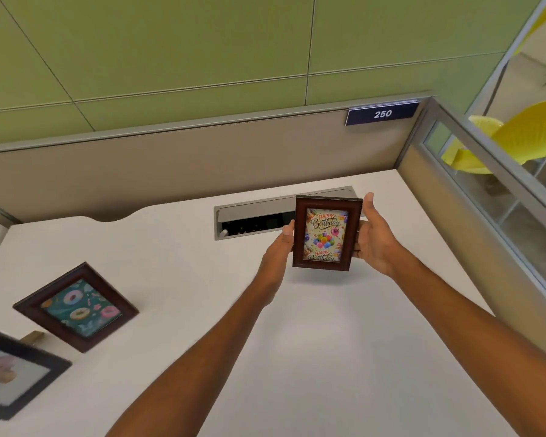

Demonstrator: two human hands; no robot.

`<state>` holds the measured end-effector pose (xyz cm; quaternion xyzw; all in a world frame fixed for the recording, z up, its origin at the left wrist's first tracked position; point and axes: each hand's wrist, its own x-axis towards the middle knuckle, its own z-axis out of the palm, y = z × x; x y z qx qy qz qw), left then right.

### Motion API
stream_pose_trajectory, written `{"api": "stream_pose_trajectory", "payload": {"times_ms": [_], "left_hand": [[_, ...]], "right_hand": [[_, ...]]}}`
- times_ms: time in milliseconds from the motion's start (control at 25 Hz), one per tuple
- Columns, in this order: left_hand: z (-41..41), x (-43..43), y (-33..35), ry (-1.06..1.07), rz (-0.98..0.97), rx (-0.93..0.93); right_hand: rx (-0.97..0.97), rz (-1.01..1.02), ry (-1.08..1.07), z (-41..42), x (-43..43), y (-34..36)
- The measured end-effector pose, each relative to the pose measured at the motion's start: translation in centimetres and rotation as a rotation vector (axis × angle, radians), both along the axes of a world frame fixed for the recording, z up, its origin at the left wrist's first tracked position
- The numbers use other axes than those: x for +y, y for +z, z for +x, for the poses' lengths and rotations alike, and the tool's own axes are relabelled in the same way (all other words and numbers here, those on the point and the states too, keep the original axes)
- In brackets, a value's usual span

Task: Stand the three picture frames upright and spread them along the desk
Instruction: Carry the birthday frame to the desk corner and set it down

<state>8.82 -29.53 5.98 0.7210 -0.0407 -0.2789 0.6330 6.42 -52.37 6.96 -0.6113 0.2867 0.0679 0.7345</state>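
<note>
Brown wooden birthday-card frame upright btwn my left hand & right hand, fingers pinching its sides, above white desk; two frames near left.

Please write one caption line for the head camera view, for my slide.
Both hands, left hand and right hand, hold the brown wooden birthday-card frame above the white desk.

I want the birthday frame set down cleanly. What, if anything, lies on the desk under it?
Nothing visible does. The birthday frame, held between left hand and right hand, hangs over bare desk. The open cable tray sits just behind it.
</note>
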Motion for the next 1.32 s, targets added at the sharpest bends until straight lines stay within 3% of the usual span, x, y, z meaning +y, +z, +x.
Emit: {"api": "stream_pose_trajectory", "payload": {"times_ms": [360, 720, 1000, 1320], "left_hand": [[3.1, -14.5, 0.1, -0.108, 0.001, -0.027], [10.3, -27.7, 0.5, -0.150, 0.008, 0.010], [17.4, -32.7, -1.8, -0.169, 0.035, 0.067], [20.1, -34.5, -4.3, -0.135, 0.024, 0.069]], "right_hand": [[0.010, -0.035, -0.070, 0.9, -14.0, 0.6], [-0.046, -0.052, -0.178, 7.2, -25.3, -0.7], [-0.039, -0.013, -0.230, 13.1, -29.5, -3.6], [-0.040, -0.046, -0.216, 15.8, -31.3, -5.5]]}}
